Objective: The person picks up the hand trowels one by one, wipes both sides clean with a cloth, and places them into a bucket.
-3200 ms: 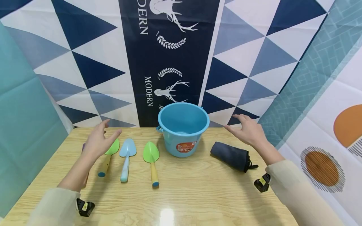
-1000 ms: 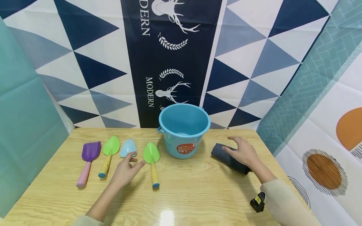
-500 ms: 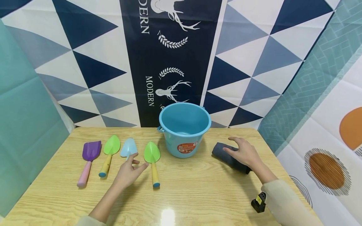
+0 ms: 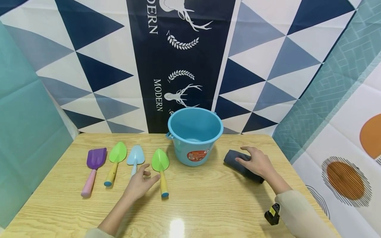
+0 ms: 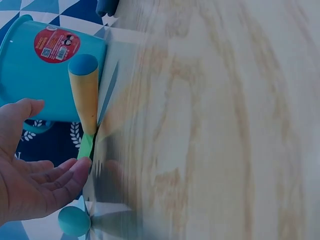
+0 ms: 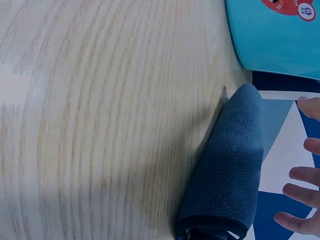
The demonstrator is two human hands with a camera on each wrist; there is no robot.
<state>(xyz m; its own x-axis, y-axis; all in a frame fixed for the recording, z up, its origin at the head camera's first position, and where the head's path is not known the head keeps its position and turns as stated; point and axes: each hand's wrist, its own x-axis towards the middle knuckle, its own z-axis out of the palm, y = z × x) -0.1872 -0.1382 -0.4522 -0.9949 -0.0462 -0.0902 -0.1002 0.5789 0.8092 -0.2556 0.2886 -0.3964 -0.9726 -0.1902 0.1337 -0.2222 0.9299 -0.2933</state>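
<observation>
My left hand (image 4: 140, 183) hovers with parted, relaxed fingers between a light blue trowel (image 4: 136, 156) and a green trowel with a yellow handle (image 4: 160, 161). It hides part of the light blue trowel's handle. In the left wrist view, fingertips (image 5: 82, 167) overlap the green trowel near the base of its yellow handle (image 5: 84, 97). My right hand (image 4: 258, 162), fingers spread, is over a rolled dark blue-grey cloth (image 4: 236, 162). The right wrist view shows the fleecy roll (image 6: 225, 160) with the fingers (image 6: 300, 192) apart from it. Neither hand holds anything.
A light blue bucket (image 4: 190, 153) with a red label stands upright at the back middle of the wooden table (image 4: 214, 205). A purple shovel with a pink handle (image 4: 96, 158) and another green trowel (image 4: 117, 152) lie at the left. Patterned cloth walls (image 4: 181, 59) enclose the table.
My left hand has come from above the leftmost tools to beside the right-hand green trowel, shifting slightly right lately. My right hand has lowered over the rolled cloth and since stayed there.
</observation>
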